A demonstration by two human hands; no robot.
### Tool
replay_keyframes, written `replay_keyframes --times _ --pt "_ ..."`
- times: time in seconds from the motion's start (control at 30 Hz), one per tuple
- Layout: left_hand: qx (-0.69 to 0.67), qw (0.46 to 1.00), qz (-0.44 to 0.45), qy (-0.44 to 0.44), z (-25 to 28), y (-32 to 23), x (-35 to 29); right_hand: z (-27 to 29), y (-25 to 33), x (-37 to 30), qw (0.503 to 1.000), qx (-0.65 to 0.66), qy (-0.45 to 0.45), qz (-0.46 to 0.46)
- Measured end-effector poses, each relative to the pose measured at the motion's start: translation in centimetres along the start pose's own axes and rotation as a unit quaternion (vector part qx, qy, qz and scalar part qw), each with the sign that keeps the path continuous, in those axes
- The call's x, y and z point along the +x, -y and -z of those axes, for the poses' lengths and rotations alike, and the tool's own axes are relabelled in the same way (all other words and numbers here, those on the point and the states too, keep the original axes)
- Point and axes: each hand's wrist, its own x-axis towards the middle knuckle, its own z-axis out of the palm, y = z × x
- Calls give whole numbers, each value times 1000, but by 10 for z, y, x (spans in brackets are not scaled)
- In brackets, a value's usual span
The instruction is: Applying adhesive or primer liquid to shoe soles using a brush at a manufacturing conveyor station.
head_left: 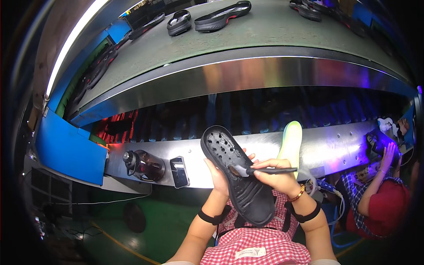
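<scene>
On the far left I see a blue panel (pixel 66 148) hanging off the side of the conveyor, and next to it, lying on the steel shelf (pixel 340 148), a dark bottle (pixel 143 164) on its side, with a phone (pixel 179 172) flat just to its right. Above them runs the green belt (pixel 265 31), carrying several black soles (pixel 222 16) near its far edge.

Moving toward the middle, my left hand (pixel 219 174) is wrapped around the edge of a black shoe sole (pixel 236 174), fingers curled behind it and thumb in front, so the sole stands tilted with its hole-dotted heel end up over the shelf and its toe end down toward my checked apron (pixel 256 243). The sole sits right in front of my chest, between both hands, just below the shelf edge.

Just right of that, my right hand (pixel 278 174) is closed in a pinch on a thin black brush (pixel 269 170), held nearly level, with its pale bristle tip touching the middle of the sole's inner face. I can see a beaded bracelet (pixel 299 193) on that wrist and dark bands around both forearms.

Behind my right hand a pale yellow-green sole (pixel 291 141) stands upright on the shelf.

At the far right another person in a red apron and checked sleeve (pixel 375 194) has a hand raised to a dark object on the shelf (pixel 375 143); I cannot tell what it is
</scene>
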Motion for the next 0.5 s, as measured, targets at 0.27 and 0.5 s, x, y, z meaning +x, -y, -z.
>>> replay_keyframes --times 0.27,0.5 --pt "46 987 -157 11 -9 -44 7 -10 33 -34 923 -253 122 262" --pt "37 986 -107 125 -34 -26 4 1 57 7 959 -108 79 248"
